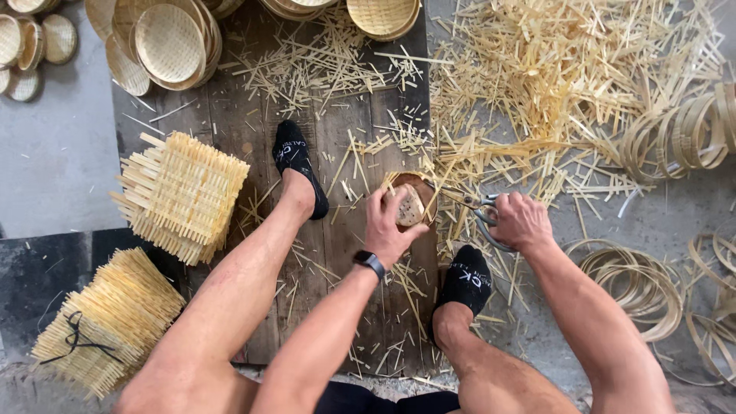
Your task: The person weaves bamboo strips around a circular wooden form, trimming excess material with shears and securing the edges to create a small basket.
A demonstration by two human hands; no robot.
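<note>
Far left on the floor there's a cluster of small finished baskets [31,42], then a stack of shallow woven trays [165,42] leaning at the top of the dark wooden board [230,130]. None of these baskets seem to have anything in them. Below that sit a pile of square woven mats [184,192] with loose ends sticking out, and a tied bundle of more mats [107,318].

Middle of the board: the left hand [389,226] is clamped down over a small round woven piece on a wooden form [414,201], fingers curled over its top. Right beside it, the right hand [521,221] grips a pair of scissors [479,208], blades pointing left at the piece's rim, so the long axis of the scissors runs roughly sideways into it. Both hands are basically at the piece, left one touching.

Right side: a big mess of bamboo offcuts [567,84], then coiled bamboo hoops [678,134] and more hoops [636,280] on the floor.
</note>
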